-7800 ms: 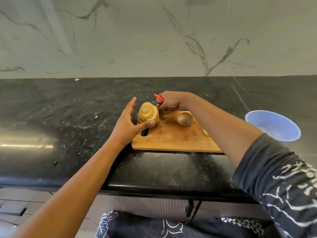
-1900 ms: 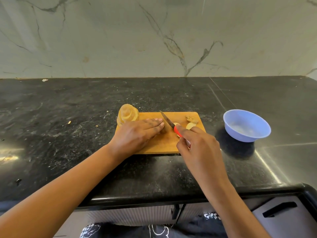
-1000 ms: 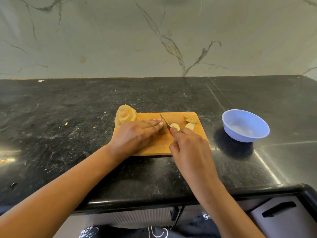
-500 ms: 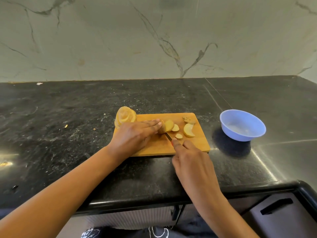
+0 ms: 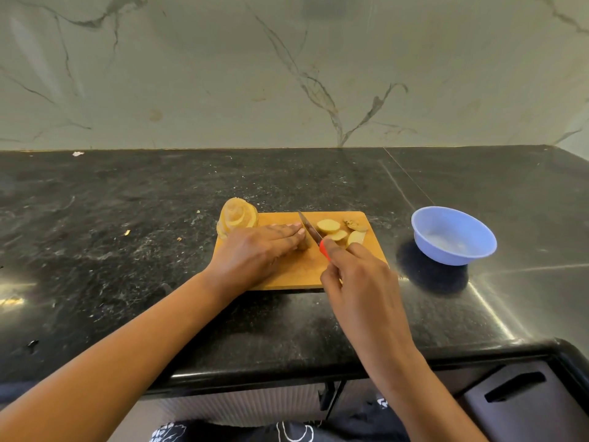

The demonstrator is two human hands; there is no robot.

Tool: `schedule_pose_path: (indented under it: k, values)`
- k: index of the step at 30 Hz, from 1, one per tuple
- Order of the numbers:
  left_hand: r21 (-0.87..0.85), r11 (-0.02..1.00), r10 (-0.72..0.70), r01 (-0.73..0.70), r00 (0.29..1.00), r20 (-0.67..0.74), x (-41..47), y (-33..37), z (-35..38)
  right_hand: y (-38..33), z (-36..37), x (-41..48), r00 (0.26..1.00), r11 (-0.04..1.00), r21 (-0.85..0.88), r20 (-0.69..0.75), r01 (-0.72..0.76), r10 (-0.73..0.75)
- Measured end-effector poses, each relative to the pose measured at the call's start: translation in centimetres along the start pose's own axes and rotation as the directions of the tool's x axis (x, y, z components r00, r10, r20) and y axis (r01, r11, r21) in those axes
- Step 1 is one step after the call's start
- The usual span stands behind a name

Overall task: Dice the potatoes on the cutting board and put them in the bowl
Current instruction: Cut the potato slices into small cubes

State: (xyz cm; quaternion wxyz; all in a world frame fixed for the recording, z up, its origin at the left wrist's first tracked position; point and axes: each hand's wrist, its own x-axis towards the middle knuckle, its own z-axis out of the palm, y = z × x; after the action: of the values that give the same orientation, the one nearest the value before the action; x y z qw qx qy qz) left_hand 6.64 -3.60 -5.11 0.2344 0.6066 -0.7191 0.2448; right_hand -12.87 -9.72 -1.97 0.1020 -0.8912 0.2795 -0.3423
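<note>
A wooden cutting board (image 5: 296,272) lies on the black counter. My left hand (image 5: 255,250) lies flat over a potato (image 5: 304,243), of which only the cut end shows at my fingertips. My right hand (image 5: 357,275) grips a red-handled knife (image 5: 310,231), its blade raised just right of those fingertips. Several potato slices (image 5: 338,229) lie at the board's far right. A peeled potato (image 5: 237,216) sits at the board's far left corner. The blue bowl (image 5: 452,234) stands to the right of the board.
The black stone counter (image 5: 127,250) runs back to a marble wall. Small peel scraps (image 5: 127,232) lie left of the board. The counter's front edge is near my body, with a dark drawer handle (image 5: 513,386) below at right.
Over the last second the knife cut down through the potato and rose again. One more slice has joined the pile at right. My left hand stayed on the potato.
</note>
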Motion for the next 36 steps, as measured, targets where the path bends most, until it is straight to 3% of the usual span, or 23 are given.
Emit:
schedule_pose_path:
  k: [6, 13, 16, 21, 29, 36]
  values:
    - [-0.012, 1.0, -0.002, 0.002, 1.0, -0.009, 0.0, -0.1, 0.2, -0.3, 0.5, 0.5, 0.999, 1.0, -0.02, 0.033, 0.005, -0.005]
    - [-0.02, 1.0, -0.019, 0.018, 1.0, -0.008, 0.4, 0.3, -0.2, -1.2, 1.3, 1.4, 0.996, 0.978, -0.201, 0.074, 0.057, -0.043]
    - [-0.025, 0.999, -0.048, 0.047, 0.999, -0.023, 0.5, 0.6, -0.5, -0.8, 1.3, 0.5, 0.996, 0.983, -0.179, 0.079, 0.047, -0.033]
    - [-0.031, 0.999, -0.028, 0.027, 0.999, -0.034, 0.5, 0.7, -0.3, -0.3, 1.7, 1.0, 0.978, 0.989, -0.138, 0.206, 0.045, -0.016]
    - [-0.028, 0.999, -0.044, 0.043, 0.998, -0.041, 0.3, 0.7, -0.3, 0.2, 0.5, -2.6, 0.985, 0.987, -0.159, 0.171, 0.029, -0.001]
    - [-0.065, 0.998, -0.019, 0.015, 0.998, -0.058, 0.2, 0.8, -0.5, 0.6, 0.2, -0.9, 0.997, 0.995, -0.074, 0.047, -0.059, 0.062]
